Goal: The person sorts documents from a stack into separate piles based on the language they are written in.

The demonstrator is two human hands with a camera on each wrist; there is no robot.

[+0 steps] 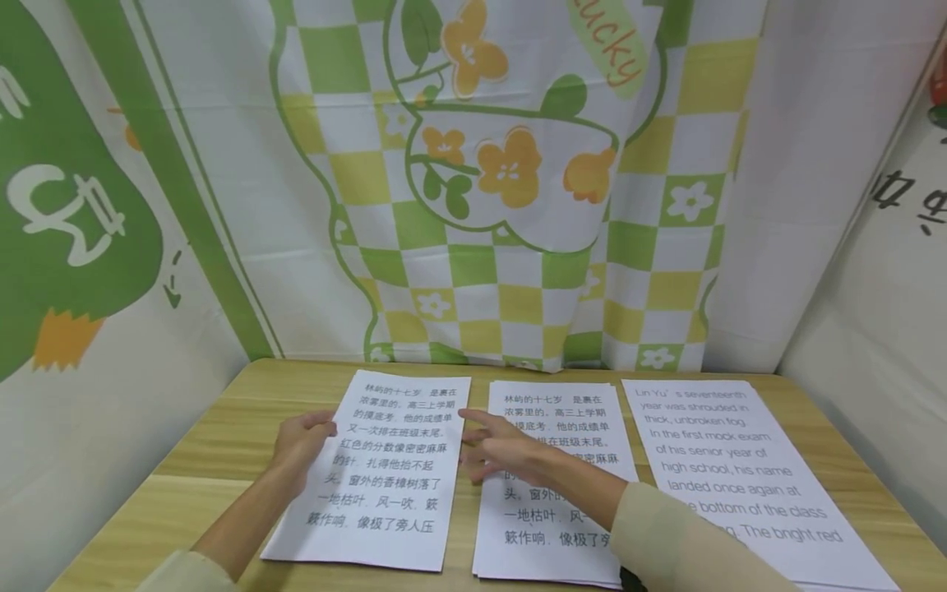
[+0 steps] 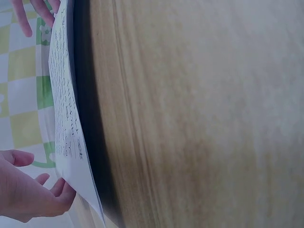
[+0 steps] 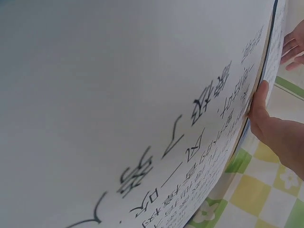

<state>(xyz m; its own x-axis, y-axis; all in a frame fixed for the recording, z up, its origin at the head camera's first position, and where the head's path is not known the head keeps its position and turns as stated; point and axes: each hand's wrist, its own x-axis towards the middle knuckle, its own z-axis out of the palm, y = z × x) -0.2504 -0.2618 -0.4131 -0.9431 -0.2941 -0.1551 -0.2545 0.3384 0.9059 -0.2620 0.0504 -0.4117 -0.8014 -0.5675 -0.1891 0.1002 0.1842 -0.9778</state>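
A stack of white sheets printed with Chinese text [image 1: 385, 485] lies on the left part of the table, between my two hands. My left hand [image 1: 299, 444] is at its left edge, thumb beside the upper corner area; the left wrist view shows the thumb raised apart from the bent fingers at the paper's rim. My right hand [image 1: 499, 444] reaches over a second stack with the same text [image 1: 518, 538]. Its fingers are spread, with the tips at the first stack's right edge. In the right wrist view, the left hand [image 3: 295, 47] has its fingers extended.
A third stack, printed in English [image 1: 718, 452], lies at the right, partly covered by the right sleeve [image 1: 681, 534]. The wooden table [image 1: 200, 444] ends at a patterned curtain [image 1: 481, 271] behind, with fabric walls on both sides.
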